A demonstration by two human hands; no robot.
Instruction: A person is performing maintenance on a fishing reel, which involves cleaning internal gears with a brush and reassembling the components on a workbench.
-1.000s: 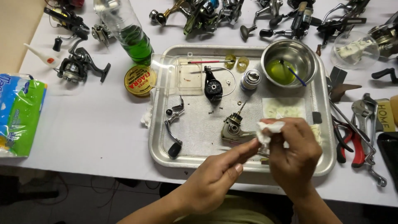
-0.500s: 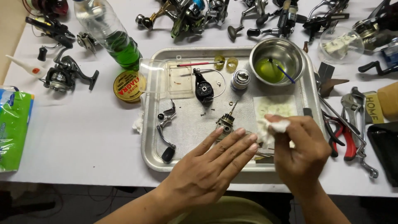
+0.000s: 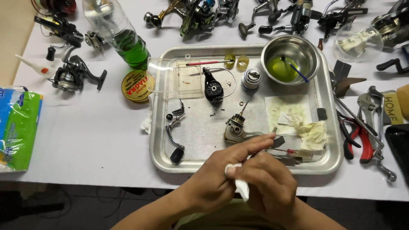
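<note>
Both my hands pinch a small white tissue wad at the near edge of the metal tray.

My right hand closes over most of the wad, so I can't make out its full shape; the visible strip runs roughly upright toward me. My left hand grips its upper end, forefinger stretched out toward the reel body lying in the tray, its shaft pointing away and to the right.

White tissue between the hands, silver metal tray, steel bowl of yellow-green liquid, clear bottle of green liquid (far left), red-handled pliers right, green-and-blue packet left, white table.
</note>
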